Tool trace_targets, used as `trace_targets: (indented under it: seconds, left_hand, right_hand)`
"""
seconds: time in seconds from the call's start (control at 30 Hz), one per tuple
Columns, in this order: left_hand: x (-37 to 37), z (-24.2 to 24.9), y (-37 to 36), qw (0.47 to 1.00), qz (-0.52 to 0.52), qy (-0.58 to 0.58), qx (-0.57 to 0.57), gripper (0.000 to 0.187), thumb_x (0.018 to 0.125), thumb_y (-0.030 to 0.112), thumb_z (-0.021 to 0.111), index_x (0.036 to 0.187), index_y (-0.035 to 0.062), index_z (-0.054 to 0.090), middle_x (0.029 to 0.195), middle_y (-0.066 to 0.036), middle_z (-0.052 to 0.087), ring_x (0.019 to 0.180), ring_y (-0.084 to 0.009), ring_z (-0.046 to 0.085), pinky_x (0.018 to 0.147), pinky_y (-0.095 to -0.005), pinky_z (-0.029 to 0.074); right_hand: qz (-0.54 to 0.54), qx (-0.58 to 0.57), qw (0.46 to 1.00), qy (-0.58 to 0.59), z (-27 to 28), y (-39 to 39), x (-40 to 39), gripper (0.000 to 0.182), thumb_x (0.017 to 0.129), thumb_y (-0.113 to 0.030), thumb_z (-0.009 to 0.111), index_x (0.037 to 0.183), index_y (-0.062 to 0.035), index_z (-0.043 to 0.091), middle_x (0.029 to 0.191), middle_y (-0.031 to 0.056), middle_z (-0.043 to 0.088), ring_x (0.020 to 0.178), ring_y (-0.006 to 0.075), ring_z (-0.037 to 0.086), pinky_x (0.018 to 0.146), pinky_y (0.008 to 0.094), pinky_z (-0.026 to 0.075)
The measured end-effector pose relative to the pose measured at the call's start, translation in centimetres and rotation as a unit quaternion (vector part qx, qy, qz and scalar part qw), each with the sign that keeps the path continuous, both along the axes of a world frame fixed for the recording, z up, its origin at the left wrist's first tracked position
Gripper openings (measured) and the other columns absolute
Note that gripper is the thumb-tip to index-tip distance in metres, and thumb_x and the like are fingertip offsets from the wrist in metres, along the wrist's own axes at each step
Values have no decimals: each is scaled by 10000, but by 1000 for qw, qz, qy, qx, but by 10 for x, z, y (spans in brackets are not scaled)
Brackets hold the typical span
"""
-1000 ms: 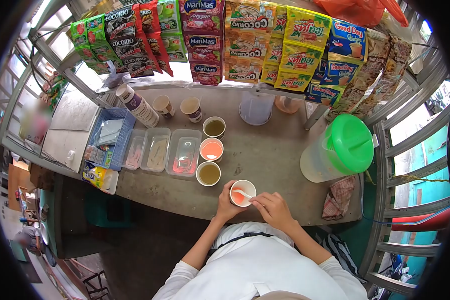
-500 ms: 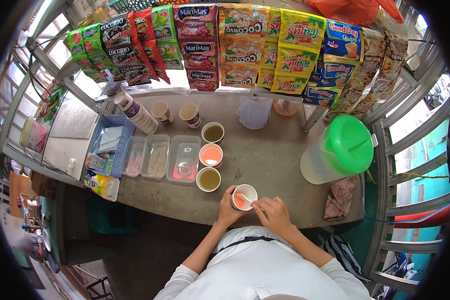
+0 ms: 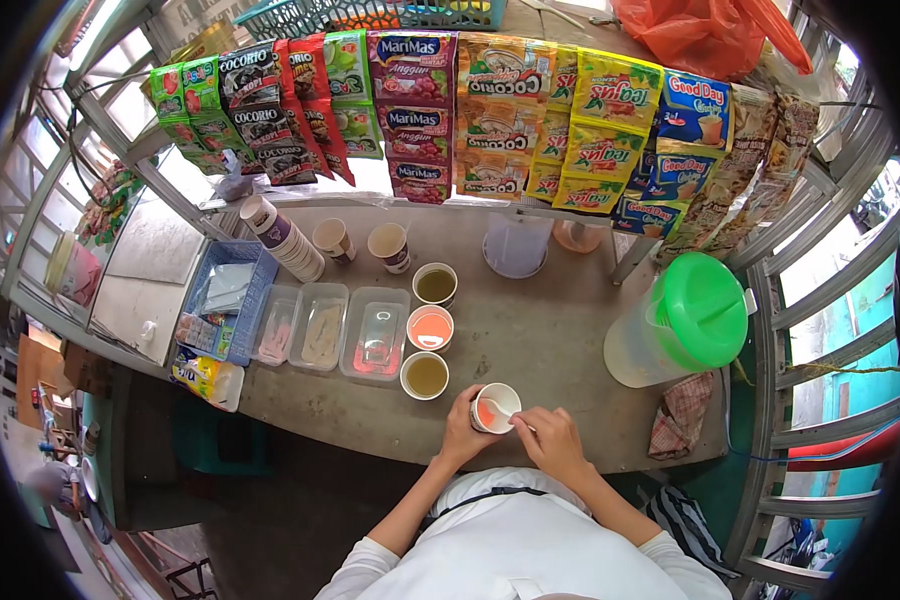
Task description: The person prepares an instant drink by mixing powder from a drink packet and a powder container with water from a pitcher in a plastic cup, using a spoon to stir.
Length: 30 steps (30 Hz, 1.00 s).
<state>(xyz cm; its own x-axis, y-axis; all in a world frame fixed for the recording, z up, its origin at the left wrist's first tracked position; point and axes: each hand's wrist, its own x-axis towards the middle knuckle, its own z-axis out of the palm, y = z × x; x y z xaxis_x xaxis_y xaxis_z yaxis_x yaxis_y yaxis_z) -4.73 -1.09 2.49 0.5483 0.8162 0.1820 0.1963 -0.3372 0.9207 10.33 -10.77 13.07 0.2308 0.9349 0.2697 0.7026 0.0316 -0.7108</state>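
Observation:
My left hand (image 3: 461,428) is wrapped round a paper cup (image 3: 508,397) from its left side, near the table's front edge. Between the fingers of my right hand (image 3: 553,440) is a white spoon (image 3: 503,415), its lower end inside the cup, where something orange shows at the bottom. Behind and to the left stand a cup of green liquid (image 3: 435,285), a cup of orange liquid (image 3: 430,329) and another cup of green liquid (image 3: 425,376), close together in a column.
Plastic containers (image 3: 373,334), a blue basket (image 3: 229,300) and stacked cups (image 3: 283,240) are on the left. A green-lidded jug (image 3: 678,320) and a checked cloth (image 3: 681,416) lie right. Drink sachets (image 3: 498,115) hang across the back.
The camera view has shifted, so the table and sachets sit lower in the picture. Both hands still hold the cup and spoon, and the spoon has moved slightly within the cup.

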Motion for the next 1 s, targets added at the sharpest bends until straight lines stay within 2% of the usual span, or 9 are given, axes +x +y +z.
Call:
trace_targets:
  seconds: [0.27, 0.47, 0.57, 1.0]
  left_hand:
    - [-1, 1, 1, 1000, -1, -5, -3, 835, 567, 172, 891, 1270, 46, 459, 1204, -138, 572, 1078, -320, 594, 907, -395, 493]
    - [-1, 1, 2, 1000, -9, -1, -6, 837, 560, 153, 884, 1269, 55, 451, 1193, -149, 577, 1086, -331, 587, 910, -402, 489]
    - [-1, -1, 3, 1000, -10, 14, 23, 871, 557, 125, 897, 1285, 57, 424, 1147, -133, 615, 1054, -277, 624, 894, -367, 507]
    - [1, 2, 5, 1000, -17, 17, 10, 874, 545, 126, 897, 1281, 55, 431, 1155, -126, 609, 1065, -272, 613, 908, -365, 496]
  right_hand:
    - [-7, 2, 999, 44, -1, 1, 0, 133, 903, -154, 597, 863, -74, 696, 740, 64, 642, 541, 226, 522, 586, 344, 358]
    - [3, -10, 999, 33, -1, 2, 2, 145, 911, -164, 589, 878, -72, 697, 734, 66, 634, 539, 237, 513, 594, 345, 358]
    - [-13, 2, 1000, 21, -2, 2, 1, 146, 911, -169, 589, 884, -73, 697, 719, 65, 623, 533, 237, 511, 598, 346, 358]
    - [-16, -19, 999, 46, -1, 2, 2, 167, 921, -182, 581, 879, -71, 699, 741, 78, 635, 553, 236, 531, 608, 346, 370]
